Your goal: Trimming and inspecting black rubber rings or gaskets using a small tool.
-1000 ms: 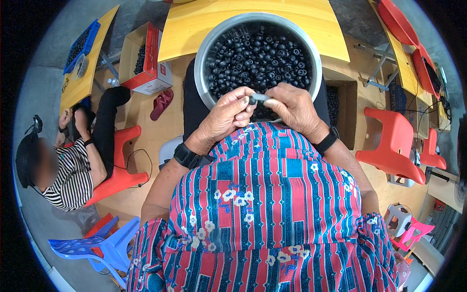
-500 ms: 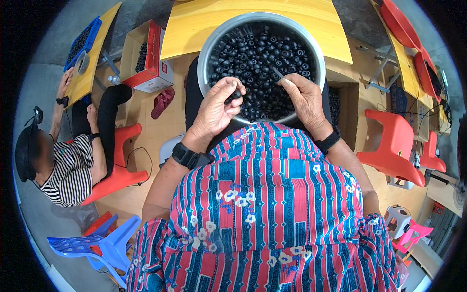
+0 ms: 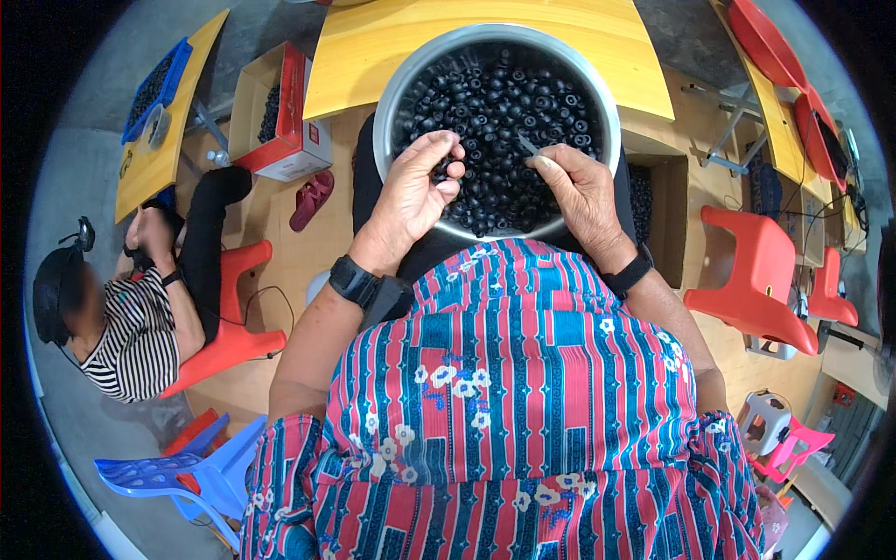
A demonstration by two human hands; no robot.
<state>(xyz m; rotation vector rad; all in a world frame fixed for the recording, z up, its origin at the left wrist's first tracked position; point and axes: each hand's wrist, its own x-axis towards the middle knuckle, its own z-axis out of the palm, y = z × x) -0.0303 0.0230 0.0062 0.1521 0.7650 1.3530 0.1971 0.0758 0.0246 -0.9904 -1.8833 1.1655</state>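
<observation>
A wide metal basin (image 3: 611, 121) full of small round black pieces (image 3: 495, 140) stands before me, several of them with a ring-shaped hole. Over its near left side my left hand (image 3: 411, 191) is closed, with a small black piece (image 3: 441, 171) showing between thumb and fingers. My right hand (image 3: 581, 191), over the near right side, pinches a thin pointed blade (image 3: 527, 145) whose tip points up and left. Its handle is hidden in my fingers. The two hands are apart, the blade not touching the left hand.
A yellow table (image 3: 345, 65) lies beyond the basin. To the left are a red-and-white carton (image 3: 299, 149), a slipper (image 3: 312, 198) and a seated co-worker (image 3: 140, 322) by another table with a blue tray (image 3: 140, 126). A red stool (image 3: 747, 271) stands right, beside an open box (image 3: 667, 205).
The co-worker's arm has come down from the table, and both their hands are now together near the lap. My left fingers have shifted slightly; the blade stays in my right hand.
</observation>
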